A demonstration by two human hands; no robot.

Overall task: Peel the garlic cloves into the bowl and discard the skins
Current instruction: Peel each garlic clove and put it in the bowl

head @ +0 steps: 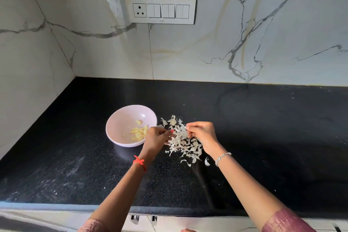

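A pale pink bowl sits on the black counter and holds several peeled yellow garlic cloves near its right side. Just right of the bowl lies a loose pile of white garlic skins. My left hand hovers at the pile's left edge, fingers curled into the skins. My right hand is over the pile's right side, its fingertips pinching some skins at the top. Both hands nearly meet above the pile. Whether an unpeeled clove lies under the skins is hidden.
The black speckled counter runs to a marble wall behind and on the left. A switch panel is mounted on the back wall. A few stray skin flakes lie near my right wrist. The counter's front edge runs along the bottom.
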